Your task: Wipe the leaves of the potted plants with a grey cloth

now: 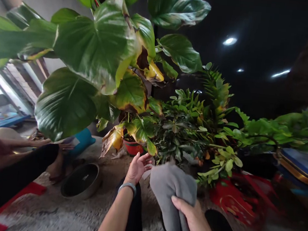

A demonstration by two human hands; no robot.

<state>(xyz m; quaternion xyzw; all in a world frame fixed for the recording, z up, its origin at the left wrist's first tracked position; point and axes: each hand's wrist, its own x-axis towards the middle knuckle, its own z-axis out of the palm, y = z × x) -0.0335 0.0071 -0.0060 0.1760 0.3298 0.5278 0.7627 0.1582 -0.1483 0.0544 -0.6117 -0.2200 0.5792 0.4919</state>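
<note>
My right hand [188,211] grips a grey cloth [172,191], thumb on top, its folds hanging down toward the ground. Beside it my left hand [137,167], with a bracelet [127,189] on the wrist, is raised palm up with the fingers apart and slightly curled. Just above the left fingertips hangs a green and yellow leaf [151,147] of the potted plant. A pale scrap [147,173] shows between the left fingers and the cloth; I cannot tell whether the hand touches it.
Large leaves [92,43] spread over the upper left, above a red pot [133,147]. A dark basin [81,181] stands on the ground at left, near another person's leg [12,177]. To the right lie a red plastic bag [235,201] and a blue-lidded tin [301,164].
</note>
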